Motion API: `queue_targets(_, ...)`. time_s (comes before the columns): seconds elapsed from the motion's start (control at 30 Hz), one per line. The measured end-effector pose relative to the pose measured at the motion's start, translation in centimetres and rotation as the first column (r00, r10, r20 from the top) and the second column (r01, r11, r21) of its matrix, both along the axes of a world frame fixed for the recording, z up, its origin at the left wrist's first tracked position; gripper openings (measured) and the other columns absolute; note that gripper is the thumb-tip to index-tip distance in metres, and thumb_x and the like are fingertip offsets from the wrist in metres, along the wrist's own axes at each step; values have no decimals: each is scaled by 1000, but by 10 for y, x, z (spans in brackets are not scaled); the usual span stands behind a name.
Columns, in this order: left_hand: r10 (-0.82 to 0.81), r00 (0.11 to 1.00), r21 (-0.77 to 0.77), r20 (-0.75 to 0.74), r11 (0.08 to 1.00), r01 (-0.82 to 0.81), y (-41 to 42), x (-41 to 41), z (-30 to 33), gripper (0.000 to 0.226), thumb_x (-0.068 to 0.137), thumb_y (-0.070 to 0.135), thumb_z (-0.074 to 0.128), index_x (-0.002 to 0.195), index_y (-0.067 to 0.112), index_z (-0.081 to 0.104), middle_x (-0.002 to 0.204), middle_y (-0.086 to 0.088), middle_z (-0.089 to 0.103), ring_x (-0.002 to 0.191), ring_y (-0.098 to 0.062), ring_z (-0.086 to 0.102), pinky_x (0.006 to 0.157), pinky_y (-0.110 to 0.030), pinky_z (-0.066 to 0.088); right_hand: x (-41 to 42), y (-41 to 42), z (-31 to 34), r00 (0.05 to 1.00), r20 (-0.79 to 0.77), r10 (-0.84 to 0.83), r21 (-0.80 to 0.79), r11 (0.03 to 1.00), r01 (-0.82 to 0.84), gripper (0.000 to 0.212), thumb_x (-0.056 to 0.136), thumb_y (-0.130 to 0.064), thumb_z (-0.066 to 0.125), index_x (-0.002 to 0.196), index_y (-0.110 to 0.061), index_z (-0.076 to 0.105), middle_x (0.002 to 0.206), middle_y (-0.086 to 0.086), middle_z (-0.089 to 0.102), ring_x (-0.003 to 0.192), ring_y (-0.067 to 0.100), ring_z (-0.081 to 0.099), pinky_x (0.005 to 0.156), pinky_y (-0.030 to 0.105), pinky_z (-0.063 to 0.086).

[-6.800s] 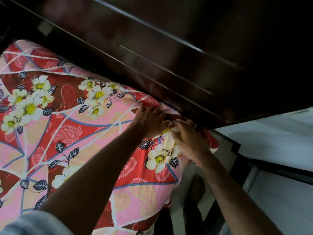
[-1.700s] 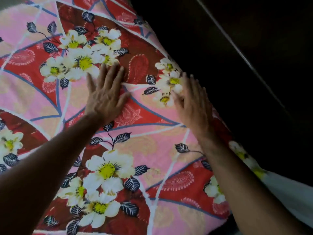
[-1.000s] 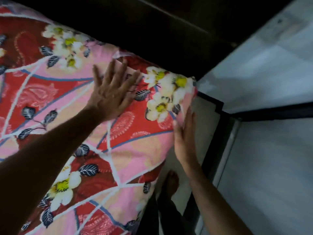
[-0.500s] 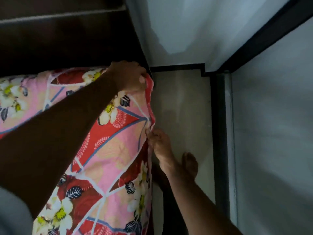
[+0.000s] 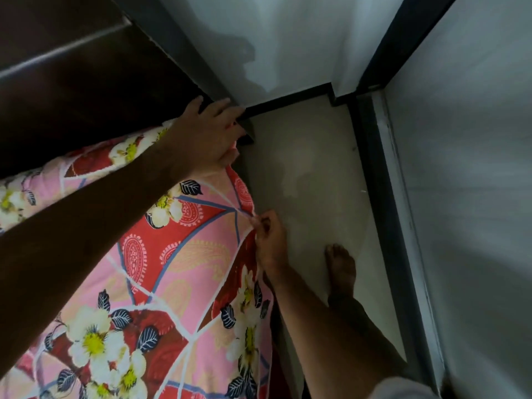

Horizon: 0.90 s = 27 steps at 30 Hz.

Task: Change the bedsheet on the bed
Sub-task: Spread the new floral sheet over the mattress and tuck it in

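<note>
While the right hand (image 5: 269,240) pinches the bedsheet (image 5: 184,254) edge, the left hand (image 5: 207,133) lies spread at twelve o'clock against the dark headboard (image 5: 86,82); a bare foot (image 5: 341,266) stands at three.

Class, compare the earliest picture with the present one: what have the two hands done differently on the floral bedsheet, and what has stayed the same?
The left hand has moved from tucking beside the right to the mattress corner by the dark headboard, fingers now spread there. The right hand has dropped to the side edge and pinches the floral bedsheet. In between, both hands smoothed the top flat. The sheet stays spread over the mattress, and the person remains at this corner.
</note>
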<state>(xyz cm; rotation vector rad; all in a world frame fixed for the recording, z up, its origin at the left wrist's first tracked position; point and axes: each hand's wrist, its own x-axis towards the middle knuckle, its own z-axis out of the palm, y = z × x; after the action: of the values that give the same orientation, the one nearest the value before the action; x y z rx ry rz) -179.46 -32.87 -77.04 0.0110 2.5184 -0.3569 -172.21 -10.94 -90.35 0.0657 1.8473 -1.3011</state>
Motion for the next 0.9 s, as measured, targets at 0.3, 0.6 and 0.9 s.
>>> queue_targets(0.3, -312, 884, -81, 347, 930, 360, 5, 30, 12, 58, 101, 63, 21, 154, 40, 28, 167, -7, 20, 154, -33, 17, 115, -73, 17, 0, -2, 7, 995, 77, 64, 78, 995, -70, 25, 101, -40, 53, 105, -16, 53, 104, 6, 63, 93, 22, 62, 81, 41, 51)
queue_targets(0.6, -584, 807, 331, -89, 747, 576, 10, 57, 19, 49, 102, 48, 32, 127, 20, 63, 132, -12, 60, 128, -36, 53, 113, -62, 26, 77, 34, 121, 744, -558, 367, -155, 835, -528, 62, 101, -39, 38, 157, -17, 27, 166, -3, 16, 154, 20, 13, 120, 51, 21)
queue_targets(0.9, -516, 835, 297, 190, 841, 452, 14, 46, -6, 68, 94, 61, 14, 141, 31, 54, 143, -3, 58, 134, -28, 49, 110, -51, 32, 57, 17, 73, 984, -96, 149, -268, 948, -169, 94, 88, -50, 69, 160, -30, 12, 166, -14, 13, 152, 7, 13, 121, 51, 25)
